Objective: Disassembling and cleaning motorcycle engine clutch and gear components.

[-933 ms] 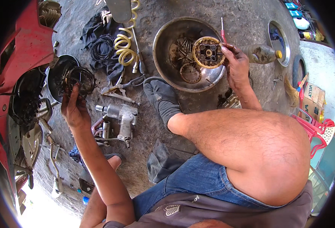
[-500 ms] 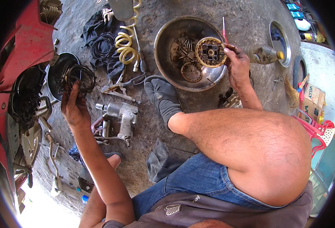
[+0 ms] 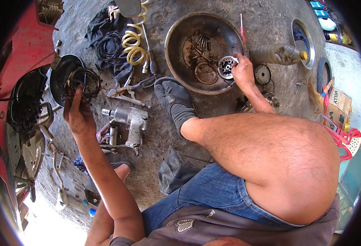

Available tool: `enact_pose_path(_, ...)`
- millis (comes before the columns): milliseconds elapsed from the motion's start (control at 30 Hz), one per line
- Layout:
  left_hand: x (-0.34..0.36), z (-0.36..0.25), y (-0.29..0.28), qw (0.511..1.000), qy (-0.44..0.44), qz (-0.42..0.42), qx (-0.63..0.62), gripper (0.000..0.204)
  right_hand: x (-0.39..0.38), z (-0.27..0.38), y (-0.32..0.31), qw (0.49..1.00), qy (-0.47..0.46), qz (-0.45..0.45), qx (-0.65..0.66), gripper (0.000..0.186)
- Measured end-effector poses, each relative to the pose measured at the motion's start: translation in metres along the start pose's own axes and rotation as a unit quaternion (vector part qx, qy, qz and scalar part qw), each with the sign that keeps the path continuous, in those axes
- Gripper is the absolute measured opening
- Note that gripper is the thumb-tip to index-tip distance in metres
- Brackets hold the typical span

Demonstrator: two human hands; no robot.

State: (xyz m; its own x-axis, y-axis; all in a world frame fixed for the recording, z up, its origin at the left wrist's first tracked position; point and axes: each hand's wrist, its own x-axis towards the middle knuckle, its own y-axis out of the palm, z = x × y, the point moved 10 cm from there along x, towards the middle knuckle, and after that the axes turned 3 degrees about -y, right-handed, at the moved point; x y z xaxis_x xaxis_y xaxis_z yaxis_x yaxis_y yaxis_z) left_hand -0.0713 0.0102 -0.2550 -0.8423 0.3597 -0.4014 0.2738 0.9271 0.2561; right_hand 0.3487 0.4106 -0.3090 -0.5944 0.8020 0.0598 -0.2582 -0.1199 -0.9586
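My left hand (image 3: 79, 110) is closed on a bunch of black, oily toothed rings (image 3: 91, 84), probably clutch plates, beside a dark bowl (image 3: 56, 90). My right hand (image 3: 243, 73) grips the edge of a round metal clutch part (image 3: 226, 68) with holes through its face, tilted over the right side of a large metal basin (image 3: 173, 69). Inside the basin lie several loose bolts (image 3: 203, 43) and a brownish ring (image 3: 206, 74).
A red motorcycle (image 3: 22, 45) stands at the left. An impact wrench (image 3: 131, 119), pliers (image 3: 125, 90) and a coiled yellow hose (image 3: 133, 45) lie on the floor. Right of the basin are a plastic bottle (image 3: 276, 54), a red screwdriver (image 3: 242, 30) and a flat disc (image 3: 262, 74).
My right hand has moved slightly left and turned; the round part now shows a paler, smaller face, lower over the basin. My left hand has barely moved.
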Motion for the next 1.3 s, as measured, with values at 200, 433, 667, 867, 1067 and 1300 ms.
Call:
enact_pose_path(200, -0.002, -0.004, 0.005, 1.000, 0.005, -0.004, 0.008, 0.035, -0.002, 0.015, 0.012, 0.982, -0.008, 0.097, -0.162, 0.026)
enact_pose_path(433, -0.003, -0.005, 0.002, 1.000, -0.001, -0.016, 0.017, 0.036, -0.003, 0.058, 0.026, 0.954, -0.139, 0.119, -0.238, 0.019)
enact_pose_path(667, -0.002, -0.007, 0.004, 1.000, 0.012, -0.008, 0.010, 0.038, -0.045, 0.104, 0.042, 0.927, -0.252, 0.278, -0.007, 0.025)
enact_pose_path(867, -0.001, -0.006, -0.005, 1.000, 0.004, -0.025, 0.015, 0.039, -0.055, 0.084, 0.025, 0.872, -0.213, 0.441, 0.017, 0.036)
enact_pose_path(1067, 0.001, -0.003, -0.003, 1.000, 0.010, -0.003, 0.008, 0.038, -0.045, 0.088, 0.008, 0.890, -0.220, 0.383, 0.109, 0.024)
enact_pose_path(1300, -0.001, -0.005, -0.001, 1.000, 0.008, -0.001, 0.005, 0.036, -0.016, 0.085, -0.020, 0.953, -0.201, 0.149, 0.172, 0.024)
